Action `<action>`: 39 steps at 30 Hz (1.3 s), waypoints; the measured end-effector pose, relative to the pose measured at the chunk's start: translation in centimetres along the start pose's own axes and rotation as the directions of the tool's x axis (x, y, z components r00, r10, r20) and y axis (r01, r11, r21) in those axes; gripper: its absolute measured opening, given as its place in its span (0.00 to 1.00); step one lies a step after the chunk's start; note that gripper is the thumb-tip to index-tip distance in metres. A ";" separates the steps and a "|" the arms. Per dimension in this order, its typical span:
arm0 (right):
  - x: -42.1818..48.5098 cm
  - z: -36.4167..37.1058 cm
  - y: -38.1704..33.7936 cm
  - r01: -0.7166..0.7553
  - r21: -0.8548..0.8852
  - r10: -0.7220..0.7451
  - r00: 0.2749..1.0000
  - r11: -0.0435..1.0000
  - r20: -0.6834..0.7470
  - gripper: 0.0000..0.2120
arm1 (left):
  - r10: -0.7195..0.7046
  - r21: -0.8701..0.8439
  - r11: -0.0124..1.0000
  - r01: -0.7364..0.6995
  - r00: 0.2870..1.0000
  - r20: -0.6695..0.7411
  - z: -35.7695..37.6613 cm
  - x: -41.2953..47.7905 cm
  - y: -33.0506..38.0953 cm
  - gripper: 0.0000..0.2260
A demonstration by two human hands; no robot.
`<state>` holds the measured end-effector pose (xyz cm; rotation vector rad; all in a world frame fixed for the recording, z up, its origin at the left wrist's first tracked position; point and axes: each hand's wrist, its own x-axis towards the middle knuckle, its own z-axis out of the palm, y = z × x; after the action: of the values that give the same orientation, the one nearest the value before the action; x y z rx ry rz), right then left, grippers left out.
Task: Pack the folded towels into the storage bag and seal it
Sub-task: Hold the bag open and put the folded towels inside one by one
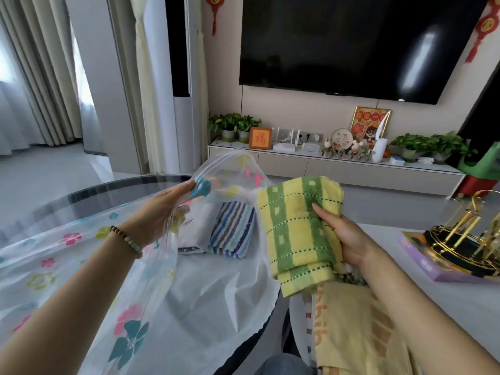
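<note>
Holding the mouth of the clear flower-printed storage bag (140, 272) up, the left hand (159, 209) pinches the upper plastic layer at its rim between fingers and thumb, at about ten o'clock from the middle of the view. A beaded bracelet (127, 240) circles that wrist. The bag lies spread over a dark round glass table (89, 192) and gapes toward the person. Inside it, near twelve o'clock, two folded towels sit side by side and touching: a white towel (194, 231) on the left and a blue-striped towel (234, 230) on the right.

The right hand (343, 234), at about three o'clock, grips a folded yellow-and-green checked towel (295, 234), thumb pressed on its top face and the fingers hidden beneath. This towel hangs in the air just beside the bag's right edge, not yet inside the opening.

Below it, toward five o'clock, more folded towels lie stacked on a pale surface, the top one a yellow towel with orange print (357, 328). At three o'clock, well apart from the bag, a gold wire rack (468, 239) stands on a purple box (433, 266).
</note>
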<state>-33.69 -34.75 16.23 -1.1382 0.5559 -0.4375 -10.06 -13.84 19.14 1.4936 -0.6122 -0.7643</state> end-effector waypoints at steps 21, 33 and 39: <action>12.3 12.2 20.0 0.588 -0.773 -0.002 0.796 -0.239 0.606 0.38 | 0.076 -0.088 0.994 -0.064 0.987 0.144 -4.2 0.1 0.3 0.13; 16.6 13.7 14.8 0.400 -0.860 0.212 0.914 -0.316 0.347 0.24 | -0.018 -0.117 0.993 0.036 0.989 0.149 -1.5 -1.3 -0.2 0.11; 6.9 9.1 7.0 0.276 -0.896 0.255 0.892 0.347 0.374 0.18 | -0.065 -0.129 0.989 0.074 0.996 0.066 0.1 -1.3 -1.2 0.10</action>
<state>-22.32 -29.67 11.24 -2.3344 0.3402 0.2687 -11.07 -12.83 18.11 1.3799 -0.5475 -0.8908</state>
